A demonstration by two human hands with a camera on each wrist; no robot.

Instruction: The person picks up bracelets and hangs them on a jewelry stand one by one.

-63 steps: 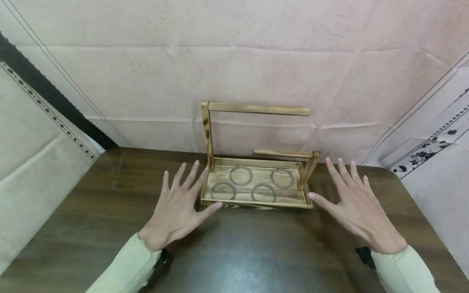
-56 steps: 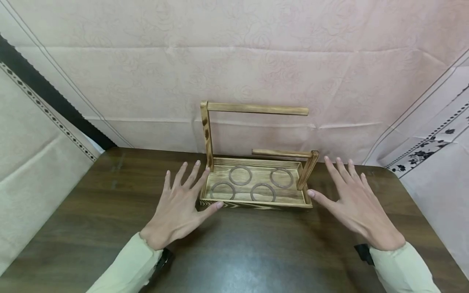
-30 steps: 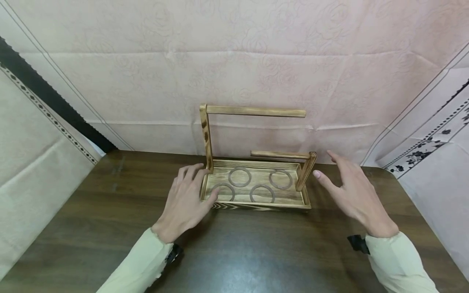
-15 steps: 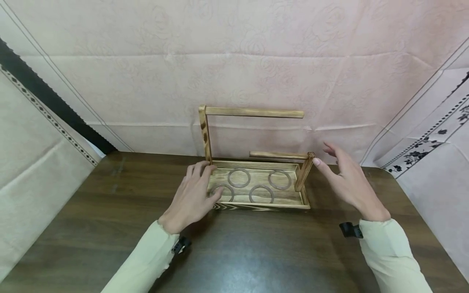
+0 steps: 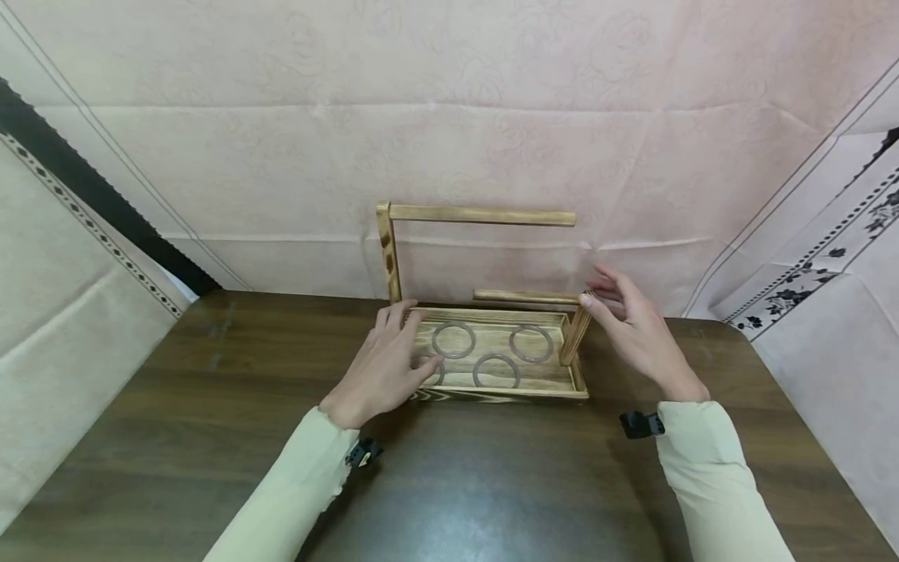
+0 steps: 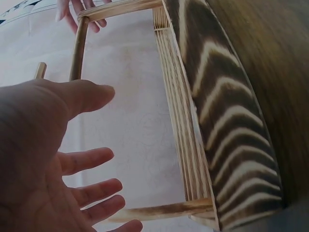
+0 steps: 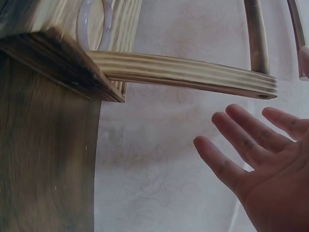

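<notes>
Drawn in from wider apart, my left hand (image 5: 382,365) and right hand (image 5: 637,332) flank the wooden tray (image 5: 506,393), both loose and gripping nothing, one at its left end, one beside its right post (image 5: 574,342), putting both ends within reach.

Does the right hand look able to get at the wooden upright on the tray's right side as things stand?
Very likely yes. The right hand is just outside that wooden upright, with its thumb near the top, and nothing visible stands between them. Whether they touch is unclear.
</notes>
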